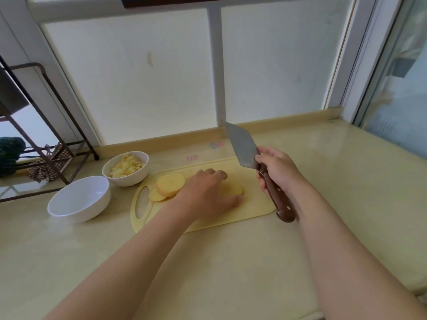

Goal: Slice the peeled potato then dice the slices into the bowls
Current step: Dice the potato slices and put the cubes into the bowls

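Mid-frame the left grip point(208, 192) covers most of a slice point(233, 188), the right grip point(277, 169) hides part of the knife point(241, 146) handle, the rack point(95, 155) and a green thing point(10, 153) run off the left edge, and the stickers point(216, 144) are too small to read.

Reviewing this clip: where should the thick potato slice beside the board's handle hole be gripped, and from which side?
Pinch the thick slice across its rim from above, thumb on the near edge: it rests partly on a thinner slice, so that thick edge stands exposed. The left hand is nearest; the right hand holds the knife.
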The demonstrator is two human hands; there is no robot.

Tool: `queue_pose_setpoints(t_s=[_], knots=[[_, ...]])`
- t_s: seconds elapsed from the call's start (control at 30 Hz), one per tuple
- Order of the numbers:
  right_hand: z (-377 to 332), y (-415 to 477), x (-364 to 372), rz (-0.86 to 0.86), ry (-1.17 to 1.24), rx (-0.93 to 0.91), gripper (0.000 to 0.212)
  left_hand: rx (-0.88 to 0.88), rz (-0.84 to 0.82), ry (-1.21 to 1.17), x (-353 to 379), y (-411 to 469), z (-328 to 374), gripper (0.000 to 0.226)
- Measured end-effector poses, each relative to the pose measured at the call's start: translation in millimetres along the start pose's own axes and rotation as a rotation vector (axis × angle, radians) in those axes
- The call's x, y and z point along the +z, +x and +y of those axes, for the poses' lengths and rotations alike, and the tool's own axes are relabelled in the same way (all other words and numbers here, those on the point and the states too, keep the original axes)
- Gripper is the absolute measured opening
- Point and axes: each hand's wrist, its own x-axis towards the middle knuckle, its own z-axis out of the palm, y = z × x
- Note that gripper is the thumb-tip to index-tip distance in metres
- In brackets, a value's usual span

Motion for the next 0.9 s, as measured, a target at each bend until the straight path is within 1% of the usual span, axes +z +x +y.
queue_pose_setpoints(t_s=[0.13, 0.23, 0.5, 0.57, 0.67, 0.8, 0.9], knots=[[-0.4, 1.1, 1.8, 0.005, -0.022, 0.0, 0.025, 0.102, -0.018, -0.1, -1.6, -6.4, -9.3, 0.055], [-1.0, 1.6, -0.1, 0.027, -0.03, 0.013, 0.024, 0.158, 0.014, -0.163, 2.3, -7.9, -10.0, 0.046], [-3.6, -0.8, 0.2, 0.048, 0.0, 0.039, 0.022, 0.274, 0.076, -0.202, 11.3, -7.7, -14.5, 0.04], [-5.3, -3.2, -2.6, 0.066, -0.107, 0.016, 0.028, 0.342, 0.12, -0.21, 13.7, -8.7, -16.9, 0.034], [-9.8, -12.0, -11.4, 0.066, -0.346, -0.032, 0.04, 0.408, 0.144, -0.234, 16.8, -8.7, -19.7, 0.028], [-24.9, -25.2, -23.1, 0.048, -0.64, -0.045, 0.056, 0.429, 0.15, -0.258, 18.5, -6.8, -21.7, 0.027], [-38.5, -32.5, -21.4, -0.006, -0.876, -0.051, 0.064, 0.421, 0.123, -0.251, 18.6, -5.4, -21.7, 0.027]])
